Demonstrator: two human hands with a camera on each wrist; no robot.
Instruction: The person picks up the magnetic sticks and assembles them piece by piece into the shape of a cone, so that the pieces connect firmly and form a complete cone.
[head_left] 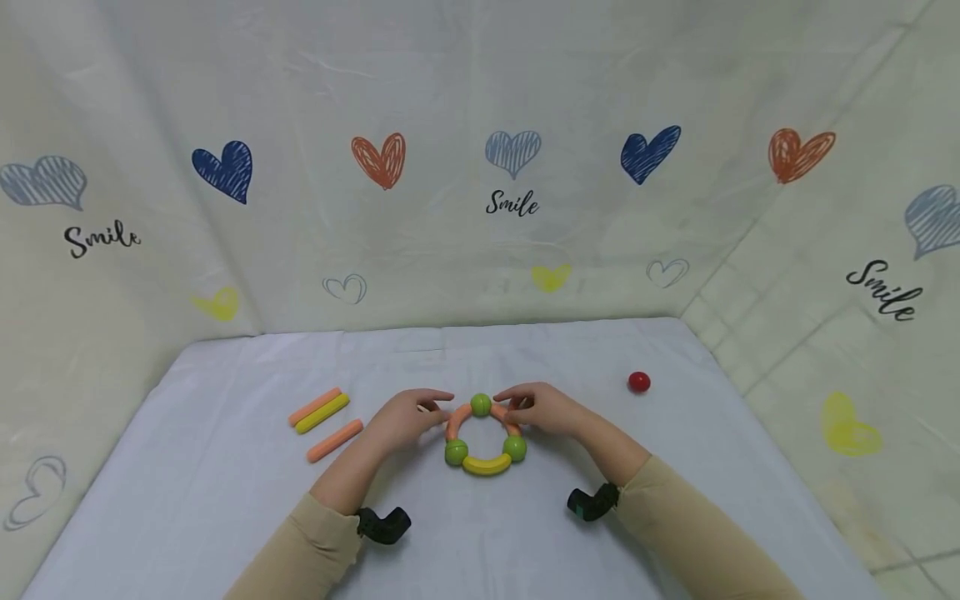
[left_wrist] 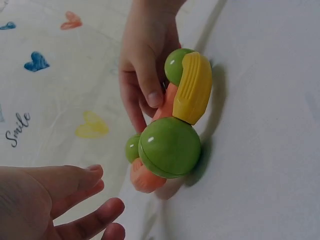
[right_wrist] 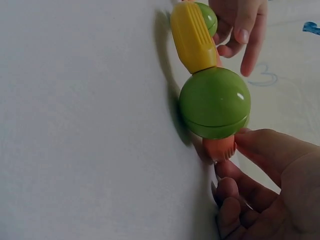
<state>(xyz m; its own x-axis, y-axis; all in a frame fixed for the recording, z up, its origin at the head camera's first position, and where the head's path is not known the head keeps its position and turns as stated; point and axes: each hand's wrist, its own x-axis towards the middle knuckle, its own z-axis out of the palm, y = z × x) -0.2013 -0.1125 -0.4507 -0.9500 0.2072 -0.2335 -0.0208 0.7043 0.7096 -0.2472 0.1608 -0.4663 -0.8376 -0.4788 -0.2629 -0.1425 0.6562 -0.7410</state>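
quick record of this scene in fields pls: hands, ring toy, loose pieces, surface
left hand: touches the ring's left orange arc, fingers relaxed
right hand: pinches the right orange arc beside the top green ball
ring: three green balls joined by two orange arcs and one yellow arc, lying flat
sticks: two orange, one yellow, left of the ring
red ball: alone, right of the ring
cloth: white, covers the table
backdrop: hearts, "Smile" print
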